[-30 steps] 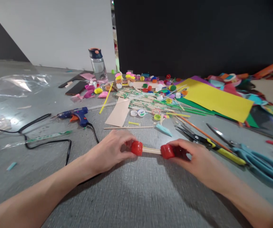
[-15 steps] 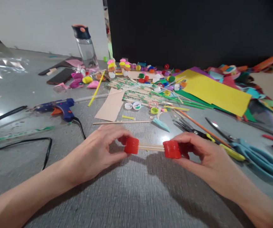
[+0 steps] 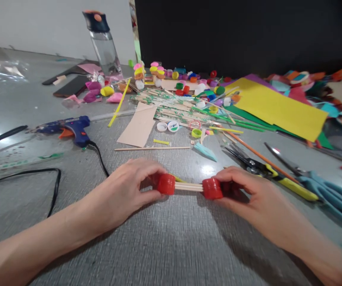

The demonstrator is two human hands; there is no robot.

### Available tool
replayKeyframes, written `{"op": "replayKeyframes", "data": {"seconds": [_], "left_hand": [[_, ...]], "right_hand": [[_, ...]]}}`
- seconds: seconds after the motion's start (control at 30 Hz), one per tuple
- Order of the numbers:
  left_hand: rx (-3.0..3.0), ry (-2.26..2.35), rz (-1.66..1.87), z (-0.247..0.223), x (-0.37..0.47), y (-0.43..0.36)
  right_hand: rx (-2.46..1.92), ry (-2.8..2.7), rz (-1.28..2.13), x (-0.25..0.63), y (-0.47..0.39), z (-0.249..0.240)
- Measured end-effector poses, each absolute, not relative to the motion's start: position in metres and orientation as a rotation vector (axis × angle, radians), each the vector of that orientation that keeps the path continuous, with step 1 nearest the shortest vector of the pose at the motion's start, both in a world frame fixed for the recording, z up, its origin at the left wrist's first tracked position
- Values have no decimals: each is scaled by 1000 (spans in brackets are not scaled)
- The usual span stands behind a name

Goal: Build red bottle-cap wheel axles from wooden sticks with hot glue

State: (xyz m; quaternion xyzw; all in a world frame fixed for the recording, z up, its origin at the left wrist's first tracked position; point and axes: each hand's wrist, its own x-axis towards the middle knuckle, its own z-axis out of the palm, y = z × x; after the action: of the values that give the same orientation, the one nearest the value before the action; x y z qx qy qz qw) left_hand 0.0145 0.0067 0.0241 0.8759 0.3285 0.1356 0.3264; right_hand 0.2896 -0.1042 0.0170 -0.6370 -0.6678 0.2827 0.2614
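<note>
Two red bottle caps are joined by several thin wooden sticks [image 3: 189,186], like a small dumbbell held level just over the grey table. My left hand [image 3: 135,182] pinches the left red bottle cap [image 3: 166,184] between thumb and fingers. On the other end, my right hand [image 3: 245,194] grips the right red bottle cap [image 3: 212,188] in the same way. A bit of something yellow shows behind the sticks, partly hidden. Just beyond the hands lies a single wooden stick [image 3: 152,148], with a folded light-blue piece [image 3: 205,151] to its right.
A blue glue gun [image 3: 78,129] with a black cord lies left. Pliers [image 3: 257,165] and blue-handled scissors [image 3: 334,194] lie right. Farther back are wrapped sticks [image 3: 171,103], a cardboard piece [image 3: 137,125], yellow sheets [image 3: 281,107], loose caps and a water bottle [image 3: 104,47].
The right cap has moved slightly left, so the caps sit closer together with less stick showing between them. Something yellow now shows behind the sticks. The camera view has shifted a little.
</note>
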Motion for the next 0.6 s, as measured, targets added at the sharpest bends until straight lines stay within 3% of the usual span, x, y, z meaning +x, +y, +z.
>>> {"op": "replayKeyframes", "data": {"seconds": [0.6], "left_hand": [[2302,905,340,27,15,3]], "right_hand": [[-1697,-1746,785,290,-104,13]]}}
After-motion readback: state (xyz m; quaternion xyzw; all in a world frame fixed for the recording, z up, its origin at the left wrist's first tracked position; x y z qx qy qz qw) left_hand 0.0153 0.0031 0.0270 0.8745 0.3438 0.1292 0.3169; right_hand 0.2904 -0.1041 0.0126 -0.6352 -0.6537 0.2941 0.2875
